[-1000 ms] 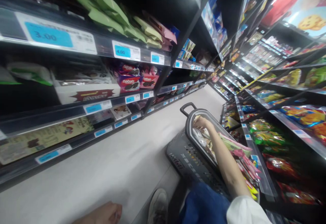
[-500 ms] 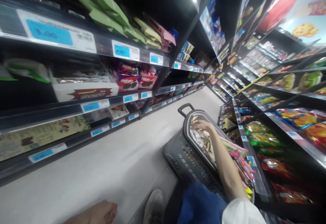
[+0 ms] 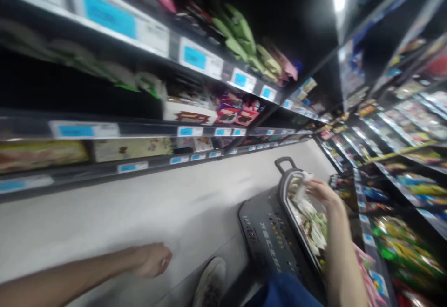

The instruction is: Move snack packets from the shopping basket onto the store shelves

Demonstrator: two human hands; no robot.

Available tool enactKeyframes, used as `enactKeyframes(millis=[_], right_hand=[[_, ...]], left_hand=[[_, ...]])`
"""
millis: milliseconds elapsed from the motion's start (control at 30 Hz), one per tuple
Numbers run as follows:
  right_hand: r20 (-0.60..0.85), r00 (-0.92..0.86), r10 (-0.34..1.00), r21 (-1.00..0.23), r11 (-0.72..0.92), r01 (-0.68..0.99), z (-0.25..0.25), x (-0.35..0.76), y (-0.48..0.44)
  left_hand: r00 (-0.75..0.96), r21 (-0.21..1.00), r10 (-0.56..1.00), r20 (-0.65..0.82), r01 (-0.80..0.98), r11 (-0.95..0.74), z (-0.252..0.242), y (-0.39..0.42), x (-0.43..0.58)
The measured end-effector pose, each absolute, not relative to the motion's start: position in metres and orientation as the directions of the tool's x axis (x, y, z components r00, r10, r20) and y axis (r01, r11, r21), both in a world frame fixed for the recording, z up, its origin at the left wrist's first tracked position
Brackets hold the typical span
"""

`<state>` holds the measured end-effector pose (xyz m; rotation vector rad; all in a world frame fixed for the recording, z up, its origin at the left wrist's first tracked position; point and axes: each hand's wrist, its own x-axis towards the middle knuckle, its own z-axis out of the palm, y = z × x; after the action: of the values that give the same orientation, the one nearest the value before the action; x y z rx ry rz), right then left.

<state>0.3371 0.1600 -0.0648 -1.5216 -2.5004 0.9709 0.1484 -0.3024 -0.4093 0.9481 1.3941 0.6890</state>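
Observation:
A dark grey shopping basket [image 3: 268, 228] with a black handle [image 3: 284, 162] stands on the floor, filled with packaged goods [image 3: 316, 232]. My right hand [image 3: 319, 190] is over the far end of its opening, fingers closed on a whitish packet [image 3: 301, 190]; blur hides the packet's kind. Out to the left, my left hand [image 3: 153, 259] hangs above the floor, curled into a loose fist with nothing visible in it. Pink packaging [image 3: 368, 274] shows beyond my right forearm.
Shelves with price labels [image 3: 195, 57] run along the left, bearing boxed snacks [image 3: 228, 113] and green packets [image 3: 240, 35]. Shelves of bagged snacks [image 3: 407, 246] stand close on the right. My shoe [image 3: 210, 281] is on the pale floor [image 3: 167, 204] beside the basket.
The view has swung left, showing more of the left shelf. My right hand has lifted a little at the basket's far end, with a whitish packet now showing. More of my left forearm is visible.

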Motion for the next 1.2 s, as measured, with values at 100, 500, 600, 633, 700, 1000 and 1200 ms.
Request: enactKeyframes(millis=[100, 500, 600, 633, 700, 1000, 1200], right_hand=[[-0.105, -0.561, 0.821, -0.693, 0.344, 0.634, -0.042, 0.313, 0.157], [-0.546, -0.833, -0.093, -0.787, 0.398, 0.472, -0.141, 0.114, -0.073], [-0.714, -0.609, -0.347, -0.675, 0.575, 0.463, -0.209, 0.103, -0.103], [-0.741, -0.554, -0.380, -0.654, 0.597, 0.465, -0.229, 0.104, -0.107], [-0.761, -0.509, -0.403, -0.644, 0.560, 0.521, -0.263, 0.112, -0.106], [-0.779, -0.484, -0.398, -0.624, 0.417, 0.661, -0.335, 0.158, -0.069], [-0.815, -0.340, -0.469, -0.531, 0.372, 0.761, -0.349, 0.170, -0.080]], left_hand=[[0.116, 0.803, 0.798, -0.592, 0.176, 0.570, -0.392, -0.295, 0.144], [0.009, 0.731, 0.755, -0.656, -0.244, 0.637, -0.396, -0.278, 0.114], [-0.125, 0.725, 0.750, -0.649, -0.400, 0.561, -0.390, -0.276, 0.104], [-0.180, 0.735, 0.751, -0.636, -0.439, 0.517, -0.390, -0.276, 0.101], [-0.275, 0.757, 0.746, -0.606, -0.487, 0.435, -0.392, -0.279, 0.097], [-0.189, 0.696, 0.766, -0.614, -0.588, 0.412, -0.392, -0.291, 0.105], [-0.260, 0.755, 0.767, -0.587, -0.518, 0.402, -0.392, -0.282, 0.112]])
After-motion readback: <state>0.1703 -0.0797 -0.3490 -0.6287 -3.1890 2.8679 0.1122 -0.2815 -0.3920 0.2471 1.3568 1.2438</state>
